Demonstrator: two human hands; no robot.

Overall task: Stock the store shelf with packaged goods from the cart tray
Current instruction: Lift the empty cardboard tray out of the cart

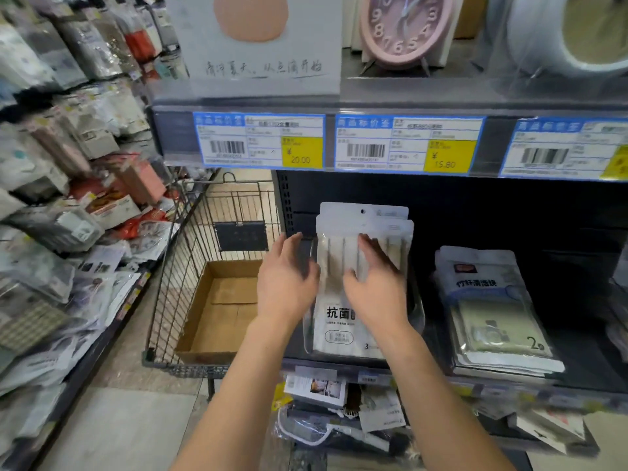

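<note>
A stack of white packaged goods (339,321) with black characters lies on the dark middle shelf (509,212). My left hand (285,283) rests against the stack's left edge with straight fingers. My right hand (373,280) lies flat on top of the uppermost pack, fingers extended. Left of the shelf stands a wire cart (190,266) holding a cardboard tray (204,314); the tray's visible bottom is bare.
A second stack of packs (499,311) with a blue band sits to the right on the same shelf. Price labels (261,141) line the shelf edge above. A pink clock (401,28) stands on the upper shelf. Hanging goods (68,164) fill the left aisle wall. Mixed packs (339,413) crowd the lower shelf.
</note>
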